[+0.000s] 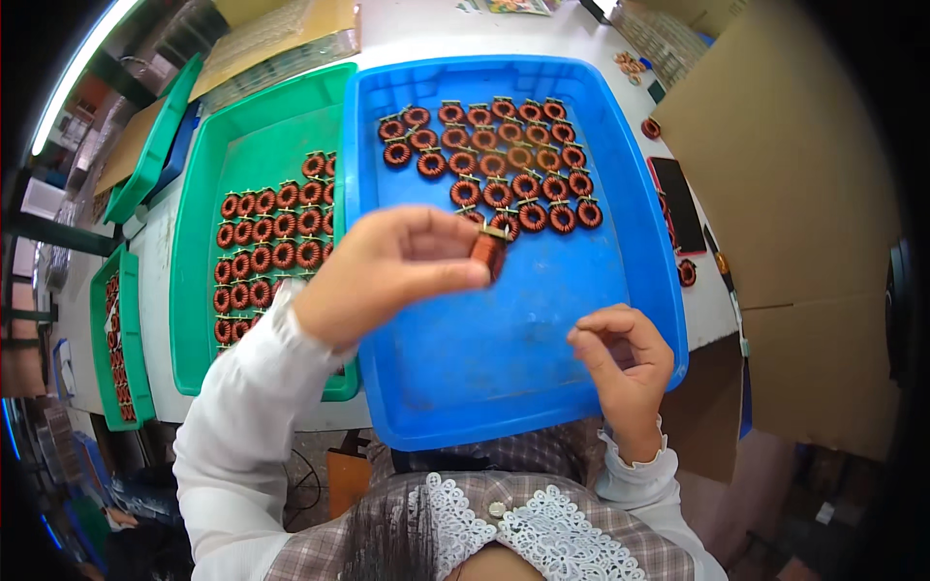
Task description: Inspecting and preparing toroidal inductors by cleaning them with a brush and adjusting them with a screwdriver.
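Between the thumb and fingers of my left hand (392, 266) is a copper-wound toroidal coil (488, 254) with a pale strip along its top. It is held up over the blue tray (504, 363), just in front of the coils lying there. My right hand (628, 373) is over the tray's right side, thumb and forefinger pinched together; whatever they hold, if anything, is too small to make out. Several rows of similar coils (494, 165) fill the far part of the blue tray. More coils (284, 226) stand in rows in the green tray (194, 242) at the left, partly hidden by my left arm.
A smaller green tray of coils (143, 378) sits at the far left. Right of the blue tray lie a dark phone-like slab (681, 205), a loose coil (686, 272) and a screwdriver-like tool (722, 263). Large cardboard sheets (775, 145) stand beyond. A cardboard-topped stack (291, 44) is behind.
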Demonstrator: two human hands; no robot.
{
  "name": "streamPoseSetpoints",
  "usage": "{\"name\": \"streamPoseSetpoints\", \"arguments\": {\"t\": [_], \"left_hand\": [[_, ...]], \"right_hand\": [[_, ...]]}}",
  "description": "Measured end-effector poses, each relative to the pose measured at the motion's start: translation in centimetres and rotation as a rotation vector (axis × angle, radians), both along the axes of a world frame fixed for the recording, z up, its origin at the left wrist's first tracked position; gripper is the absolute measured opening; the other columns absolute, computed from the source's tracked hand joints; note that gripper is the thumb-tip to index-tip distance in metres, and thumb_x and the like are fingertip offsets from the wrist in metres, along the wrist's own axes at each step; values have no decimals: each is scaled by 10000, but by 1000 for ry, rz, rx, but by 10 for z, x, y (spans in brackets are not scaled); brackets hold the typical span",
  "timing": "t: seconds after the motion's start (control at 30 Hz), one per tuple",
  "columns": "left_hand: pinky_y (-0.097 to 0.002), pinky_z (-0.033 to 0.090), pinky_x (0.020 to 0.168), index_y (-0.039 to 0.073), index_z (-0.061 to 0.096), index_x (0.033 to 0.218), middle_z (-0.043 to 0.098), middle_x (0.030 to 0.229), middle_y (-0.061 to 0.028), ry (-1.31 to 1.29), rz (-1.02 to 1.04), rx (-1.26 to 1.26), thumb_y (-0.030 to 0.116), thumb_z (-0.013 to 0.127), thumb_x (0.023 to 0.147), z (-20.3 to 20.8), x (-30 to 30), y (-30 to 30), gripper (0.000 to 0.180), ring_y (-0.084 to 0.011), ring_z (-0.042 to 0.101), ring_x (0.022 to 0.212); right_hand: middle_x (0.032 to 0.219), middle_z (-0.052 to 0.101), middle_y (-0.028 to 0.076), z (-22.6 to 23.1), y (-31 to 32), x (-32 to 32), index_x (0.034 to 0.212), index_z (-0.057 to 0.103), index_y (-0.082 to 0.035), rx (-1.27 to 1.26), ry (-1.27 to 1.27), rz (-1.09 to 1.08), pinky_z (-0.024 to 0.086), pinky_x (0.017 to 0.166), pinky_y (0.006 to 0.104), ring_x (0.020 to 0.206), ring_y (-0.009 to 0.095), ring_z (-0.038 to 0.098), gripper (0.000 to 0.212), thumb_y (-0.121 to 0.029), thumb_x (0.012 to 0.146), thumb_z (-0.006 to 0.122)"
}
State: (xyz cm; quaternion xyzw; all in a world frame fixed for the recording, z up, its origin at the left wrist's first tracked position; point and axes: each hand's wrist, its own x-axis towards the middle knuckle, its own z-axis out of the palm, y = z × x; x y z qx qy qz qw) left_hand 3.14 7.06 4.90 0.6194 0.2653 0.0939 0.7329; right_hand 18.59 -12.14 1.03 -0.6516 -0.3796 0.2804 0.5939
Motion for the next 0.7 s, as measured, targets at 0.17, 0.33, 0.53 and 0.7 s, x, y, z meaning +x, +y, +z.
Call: {"name": "streamPoseSetpoints", "arguments": {"t": [0.17, 0.33, 0.53, 0.7], "left_hand": [[-376, 434, 929, -74, 474, 1151, 554, 1141, -202, -103, 45, -564, 137, 655, 791, -3, -27, -46, 455, -269, 575, 1023], [-428, 434, 934, -52, 444, 1193, 552, 1134, -197, -171, 97, -741, 231, 651, 807, -14, -30, -73, 521, -348, 542, 1067], [-437, 458, 910, -2, 493, 1165, 552, 1138, -191, -204, 224, -778, 140, 660, 793, -33, -33, -93, 432, -340, 548, 1060], [-380, 456, 913, -10, 526, 1119, 537, 1171, -164, -273, 214, -765, 38, 642, 784, -47, -41, -96, 358, -265, 541, 1073]], "right_hand": [[982, 604, 121, 14, 8, -22, 1053, 593, 4, 199, -119, 149, 495, 640, 242, 753, 146, 594, 459, -41, 633, 773], [980, 606, 119, 7, 9, -27, 1065, 594, 1, 155, -183, 200, 495, 636, 242, 771, 151, 592, 497, -82, 617, 792], [983, 614, 127, -4, 3, -27, 1049, 606, 2, 185, -197, 223, 505, 642, 252, 790, 167, 596, 459, -67, 629, 779], [1000, 620, 151, -4, 1, -30, 1036, 607, 10, 209, -162, 225, 526, 695, 278, 849, 206, 617, 437, -10, 628, 762]]}}
